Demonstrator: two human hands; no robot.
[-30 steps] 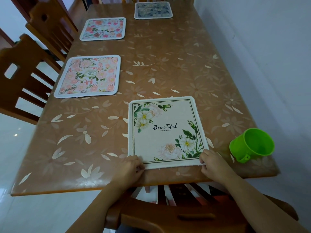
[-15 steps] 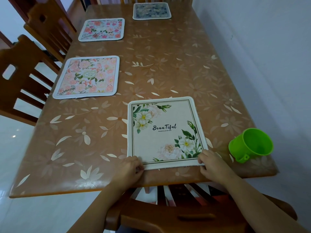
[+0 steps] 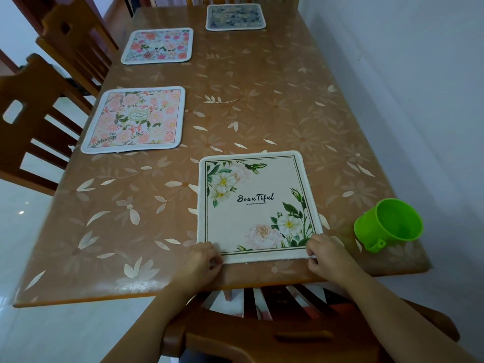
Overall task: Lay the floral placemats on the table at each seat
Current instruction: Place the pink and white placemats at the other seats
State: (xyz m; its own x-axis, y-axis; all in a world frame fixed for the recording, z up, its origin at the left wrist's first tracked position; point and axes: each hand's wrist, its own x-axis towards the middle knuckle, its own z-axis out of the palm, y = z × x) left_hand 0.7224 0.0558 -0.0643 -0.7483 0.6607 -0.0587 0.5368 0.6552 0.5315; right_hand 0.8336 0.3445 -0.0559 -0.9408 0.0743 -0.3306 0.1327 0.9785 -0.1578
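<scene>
Both hands pinched on near corners of the cream "Beautiful" placemat (image 3: 258,205), left hand (image 3: 201,260) at left corner, right hand (image 3: 327,255) at right, mat flat at the table (image 3: 262,100) near edge, green cup (image 3: 390,224) to its right, three other placemats already laid farther up.

We see a dim, soft, even light with a cool bluish cast on the wall (image 3: 408,82). The glossy cover of the bench (image 3: 262,106) gives a pale sheen near its left front corner, and small bright glints sit on the tiled floor (image 3: 22,212). Shadows are faint. The wide lens bows the bench edges outward. Focus is sharp at centre, softer toward the far end.
</scene>
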